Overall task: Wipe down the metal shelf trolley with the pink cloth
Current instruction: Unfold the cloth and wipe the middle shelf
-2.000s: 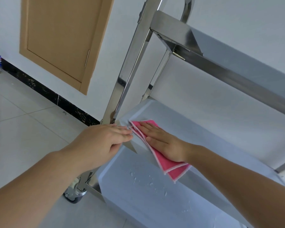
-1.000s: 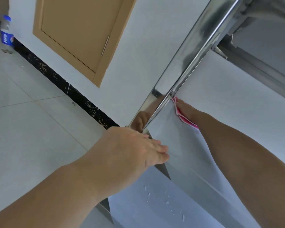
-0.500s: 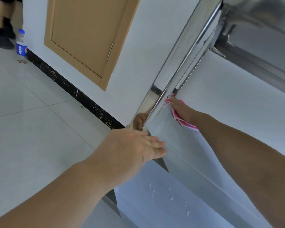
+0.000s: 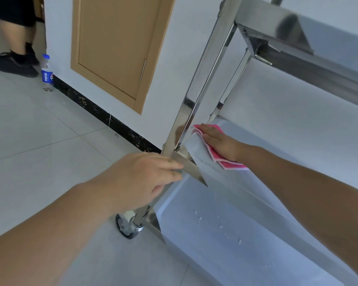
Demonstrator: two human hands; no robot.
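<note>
Right hand presses pink cloth (folded) on shelf.

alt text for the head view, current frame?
A right hand presses a pink cloth flat on the middle shelf of a steel trolley, near its corner post. The left hand rests at that corner; water drops dot the bottom shelf.
</note>
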